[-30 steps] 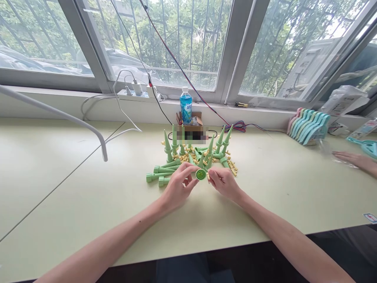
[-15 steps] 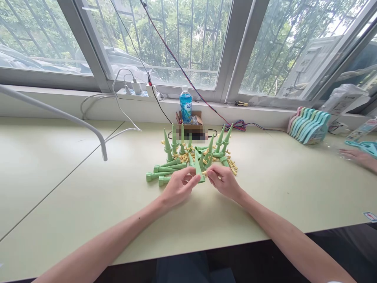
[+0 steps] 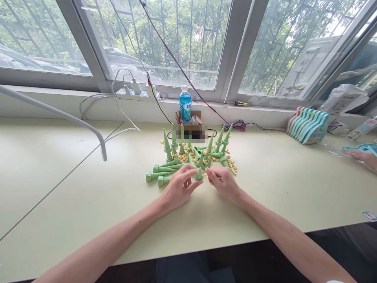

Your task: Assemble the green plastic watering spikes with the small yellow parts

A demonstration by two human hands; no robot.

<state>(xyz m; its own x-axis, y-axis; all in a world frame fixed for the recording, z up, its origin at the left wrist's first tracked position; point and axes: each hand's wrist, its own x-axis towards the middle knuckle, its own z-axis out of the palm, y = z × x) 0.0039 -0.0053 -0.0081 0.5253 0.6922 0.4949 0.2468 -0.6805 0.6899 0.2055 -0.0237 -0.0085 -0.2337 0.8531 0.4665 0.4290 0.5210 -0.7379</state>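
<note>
Between thumb and fingers, my left hand (image 3: pixel 180 184) holds a green plastic watering spike (image 3: pixel 199 175), its pointed tip towards me. Close by on its right, my right hand (image 3: pixel 223 181) pinches a small yellow valve (image 3: pixel 205 176), whose end lies at the spike's side; whether it sits in a hole I cannot make out. Just beyond my hands stand several upright green spikes (image 3: pixel 226 139). Loose yellow valves (image 3: pixel 232 167) are heaped among them. More green spikes (image 3: pixel 153 177) lie flat to the left, partly hidden by my left hand.
A blue bottle (image 3: pixel 185 106) stands in a small cardboard box (image 3: pixel 198 118) by the window. At the right are a row of pastel hangers (image 3: pixel 309 125) and another person's hand (image 3: pixel 365 157) on a blue plastic item. A white tube (image 3: pixel 73 120) reaches over the table's left.
The spike in my left hand has turned from its open end facing me, through upright, to its tip facing me. My right hand keeps the valve beside it. The other person's hand moved right.
</note>
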